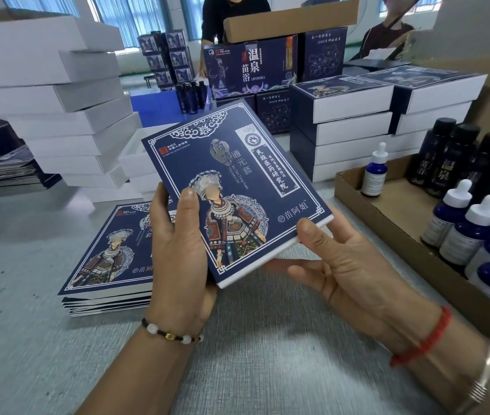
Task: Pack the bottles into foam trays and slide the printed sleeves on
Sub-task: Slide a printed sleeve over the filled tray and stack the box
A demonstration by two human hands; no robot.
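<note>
I hold a dark blue printed sleeve point(231, 187) tilted above the grey table, with a white tray edge showing along its lower side. My left hand point(180, 253) grips its near left corner, thumb on the printed face. My right hand point(342, 259) cups the near right edge from below, thumb on the corner. A stack of flat printed sleeves point(102, 259) lies on the table at the left, partly behind my left hand. Blue dropper bottles with white caps point(471, 232) and tall dark bottles point(462, 157) stand in a cardboard tray point(387, 217) at the right.
Empty white foam trays point(135, 163) sit behind the held sleeve. Tall stacks of white boxes point(58, 94) rise at the left. Sleeved packs point(342, 127) are piled at the right rear. Large printed cartons point(252, 70) and two people stand at the far side.
</note>
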